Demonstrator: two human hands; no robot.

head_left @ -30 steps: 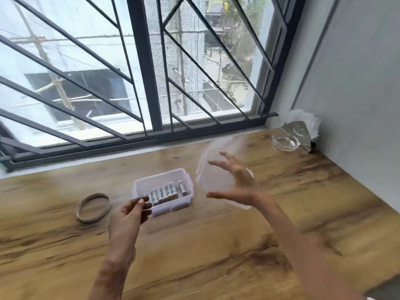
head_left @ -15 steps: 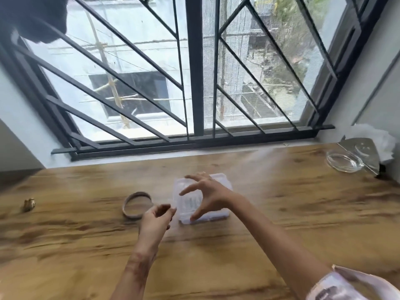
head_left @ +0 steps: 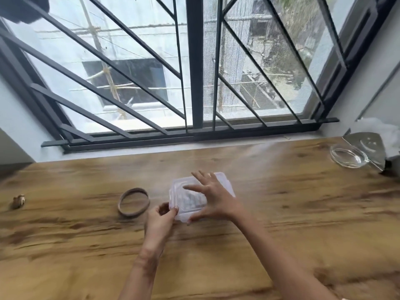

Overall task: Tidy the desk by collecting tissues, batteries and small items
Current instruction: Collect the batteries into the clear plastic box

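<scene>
The lid (head_left: 184, 184), a second ago held clear of the battery box (head_left: 180, 218), now sits on it at mid-worktop (head_left: 281, 213). Our right hand (head_left: 213, 198) presses it with fingers spread flat, while our left hand (head_left: 160, 219) pinches the near-left corner. The batteries (head_left: 190, 200) look stowed. The band (head_left: 129, 213), a small brown item (head_left: 18, 201) far left and the tissues (head_left: 381, 131) far right lie unobstructed.
</scene>
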